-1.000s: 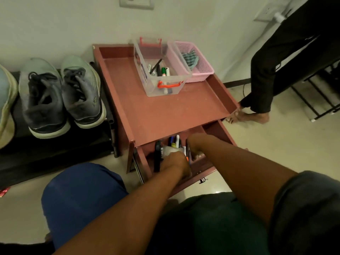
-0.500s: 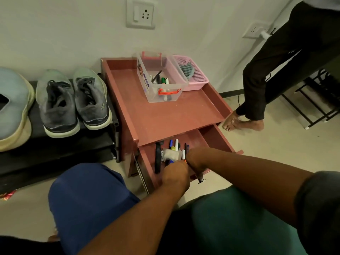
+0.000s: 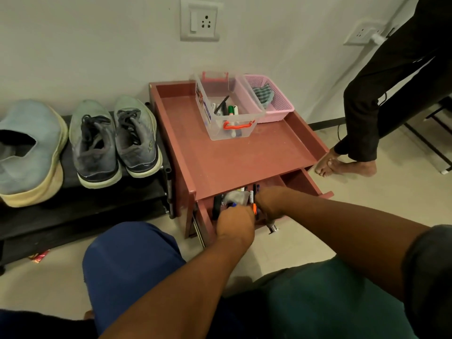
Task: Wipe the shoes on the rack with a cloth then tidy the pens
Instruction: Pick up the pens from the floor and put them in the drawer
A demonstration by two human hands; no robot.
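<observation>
1. Both hands are down in the open drawer (image 3: pixel 303 182) of the small red table (image 3: pixel 234 152). The left hand (image 3: pixel 236 222) is curled knuckles-up over the pens (image 3: pixel 252 199). It seems to be gathering or pinching a few of them, but its fingertips are hidden under the hand, so I cannot tell exactly what they grip.
2. The right hand (image 3: pixel 269 203) sits just beside the left. Its fingers bend down into the drawer among the same pens; whether they pinch one or only touch them cannot be told.
3. The pens lie loose just ahead of and between the two sets of fingers, with a crumpled pale wrapper (image 3: pixel 236 198) touching them on the far side of the left knuckles.
4. Well beyond the fingers, on the tabletop, stands a clear box (image 3: pixel 228 113) already holding several markers, the likely place for the rest. The cloth (image 3: pixel 263 94) rests in the pink basket (image 3: pixel 276 106) beside it.
5. Handling, as a judgement: pens are light, stiff and smooth, and they roll and slip when bunched. Hold them as a bundle round the middle of the barrels, not by the caps.
6. The shoes (image 3: pixel 115 140) stand on the rack (image 3: pixel 73 214), far to the left of the fingers.
</observation>
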